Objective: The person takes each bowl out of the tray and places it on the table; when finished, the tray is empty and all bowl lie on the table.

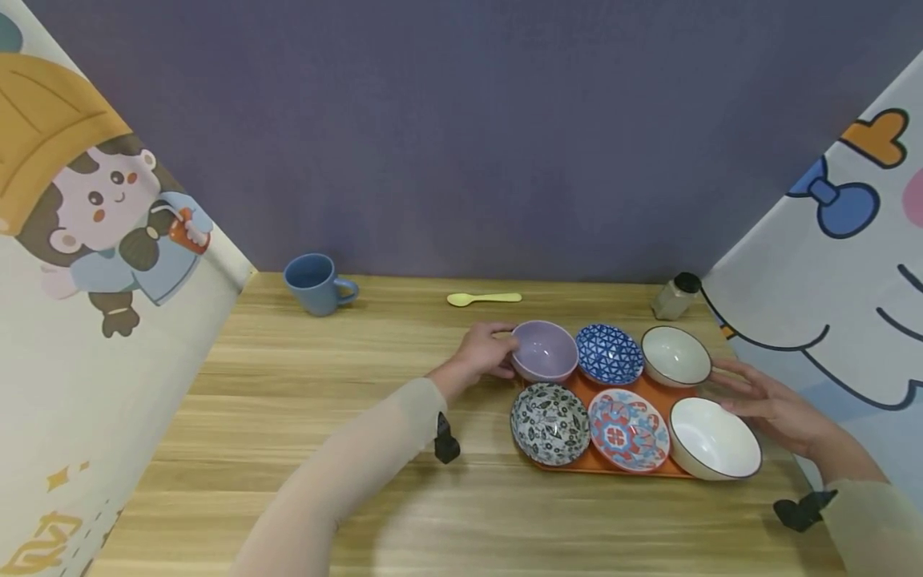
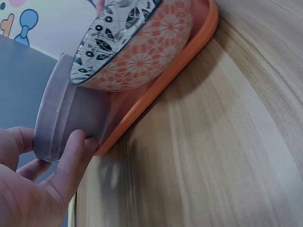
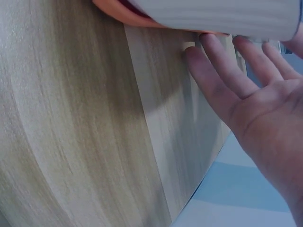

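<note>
An orange tray (image 1: pixel 577 467) carries several bowls and a patterned dish. At its left end, my left hand (image 1: pixel 485 353) touches the outer side of the purple bowl (image 1: pixel 544 350), with fingertips at and below the rim in the left wrist view. Just in front of it is the black-and-white floral bowl (image 2: pixel 137 61). My right hand (image 1: pixel 767 405) is at the tray's right end, its fingers extended beside the large white bowl (image 1: pixel 714 437). Their tips reach close to the grey-white bowl (image 1: pixel 675 357). The right wrist view shows the fingers (image 3: pixel 215 80) spread, palm visible.
The blue triangle-patterned bowl (image 1: pixel 609 354) and red-and-blue dish (image 1: pixel 629 430) fill the tray's middle. Behind are a yellow spoon (image 1: pixel 483 299) and a black-lidded jar (image 1: pixel 676 296). A blue mug (image 1: pixel 317 284) stands at the back left. Panels bound the wooden tabletop (image 1: pixel 288 401).
</note>
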Demonstrator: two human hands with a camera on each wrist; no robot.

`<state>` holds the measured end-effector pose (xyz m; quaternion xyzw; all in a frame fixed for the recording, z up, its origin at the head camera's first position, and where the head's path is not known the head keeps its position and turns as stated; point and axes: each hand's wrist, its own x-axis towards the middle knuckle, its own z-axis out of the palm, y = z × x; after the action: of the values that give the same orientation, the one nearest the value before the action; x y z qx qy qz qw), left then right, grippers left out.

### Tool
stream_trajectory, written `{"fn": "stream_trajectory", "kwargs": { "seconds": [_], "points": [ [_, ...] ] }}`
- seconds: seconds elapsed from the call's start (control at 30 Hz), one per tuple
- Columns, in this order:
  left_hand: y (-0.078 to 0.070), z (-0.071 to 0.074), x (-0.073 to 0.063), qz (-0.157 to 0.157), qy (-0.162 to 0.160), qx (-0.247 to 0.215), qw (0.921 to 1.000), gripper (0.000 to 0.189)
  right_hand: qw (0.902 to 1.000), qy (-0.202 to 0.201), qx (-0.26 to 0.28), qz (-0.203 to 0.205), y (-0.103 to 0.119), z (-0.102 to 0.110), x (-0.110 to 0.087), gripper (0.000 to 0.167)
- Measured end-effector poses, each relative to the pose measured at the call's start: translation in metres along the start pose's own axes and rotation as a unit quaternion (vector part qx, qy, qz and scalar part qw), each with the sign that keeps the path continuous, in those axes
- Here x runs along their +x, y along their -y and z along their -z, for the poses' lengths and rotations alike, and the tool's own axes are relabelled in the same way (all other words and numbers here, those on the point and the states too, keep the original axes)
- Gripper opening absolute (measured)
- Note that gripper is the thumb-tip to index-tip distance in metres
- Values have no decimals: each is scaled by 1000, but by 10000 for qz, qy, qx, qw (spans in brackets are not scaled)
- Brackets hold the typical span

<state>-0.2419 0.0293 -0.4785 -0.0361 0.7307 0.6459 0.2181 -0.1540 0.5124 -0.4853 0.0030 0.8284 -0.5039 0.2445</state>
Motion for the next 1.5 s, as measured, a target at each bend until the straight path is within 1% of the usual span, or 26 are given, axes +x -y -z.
{"fn": "stream_trajectory", "kwargs": {
  "seconds": [0.13,0.33,0.4,0.5,0.57,0.63,0.77,0.83,0.9,0.97,1.07,1.1,1.17,1.27,1.33,1.5],
  "points": [
    [-3,8,-4,-36,124,-137,9998,52,9999,76,140,33,3,0,0,84],
    [-5,24,-11,-199,154,-351,9991,52,9989,249,375,133,6,-1,-1,80],
    [-5,31,-14,-247,148,-365,9989,52,9986,300,389,175,6,-1,-1,79],
    [-6,44,-18,-275,141,-319,9990,52,9989,299,348,75,7,-1,1,73],
    [-6,53,-21,-274,116,-245,9993,51,9989,327,315,79,10,-2,2,69],
    [-7,63,-25,-256,75,-196,9995,50,9991,306,296,28,12,-4,4,65],
    [-8,81,-34,-190,-47,-216,9996,49,9993,294,237,81,18,-8,6,64],
    [-8,91,-39,-169,-109,-267,9994,49,9996,223,175,46,21,-9,7,64],
    [-7,103,-44,-165,-157,-282,9993,49,9999,116,2,57,23,-11,10,66],
    [-6,115,-49,-165,-213,-287,9992,50,9995,-28,-306,54,25,-13,12,68],
    [-5,134,-60,-144,-289,-244,9992,50,9964,-211,-823,55,26,-16,18,71],
    [-5,140,-64,-131,-325,-229,9991,50,9946,-288,-999,42,27,-16,20,70],
    [-5,152,-72,-109,-415,-181,9989,50,9919,-453,-1187,23,28,-17,23,68],
    [-2,167,-81,-100,-560,-141,9983,52,9893,-743,-1258,-27,30,-18,28,65],
    [1,175,-86,-81,-643,-173,9978,52,9884,-935,-1194,-72,32,-19,31,64],
    [14,190,-99,-83,-749,-300,9967,53,9860,-1116,-1220,-203,33,-19,36,66]
  ]
}}
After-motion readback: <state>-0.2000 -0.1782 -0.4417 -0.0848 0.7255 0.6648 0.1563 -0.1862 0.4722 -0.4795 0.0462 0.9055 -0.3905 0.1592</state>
